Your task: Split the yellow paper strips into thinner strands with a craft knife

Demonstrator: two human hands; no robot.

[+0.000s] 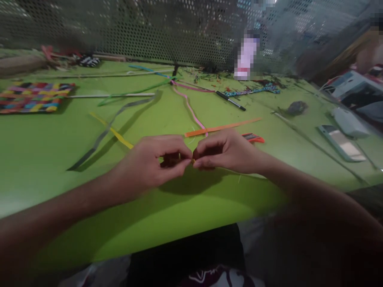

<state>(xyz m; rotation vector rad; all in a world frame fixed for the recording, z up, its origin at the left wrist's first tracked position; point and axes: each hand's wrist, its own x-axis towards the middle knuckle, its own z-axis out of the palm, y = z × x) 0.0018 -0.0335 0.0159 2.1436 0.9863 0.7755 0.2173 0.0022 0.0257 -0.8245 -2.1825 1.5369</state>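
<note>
My left hand [152, 161] and my right hand [224, 153] meet fingertip to fingertip above the green table [44, 159]. Between them they pinch the end of a yellow strip [116, 134] that runs back to the left across the table. A small yellow bit shows between the fingertips. A pink strip [191, 109] and an orange strip [223, 127] lie just behind my hands. A red-handled tool [253, 138] lies by my right hand.
A woven multicolour mat [32, 97] sits at the far left. Grey [113, 119], green and blue strips, a black pen [230, 100] and a patterned band [254, 91] lie further back. A phone [341, 142] rests on the right. A perforated metal wall closes the back.
</note>
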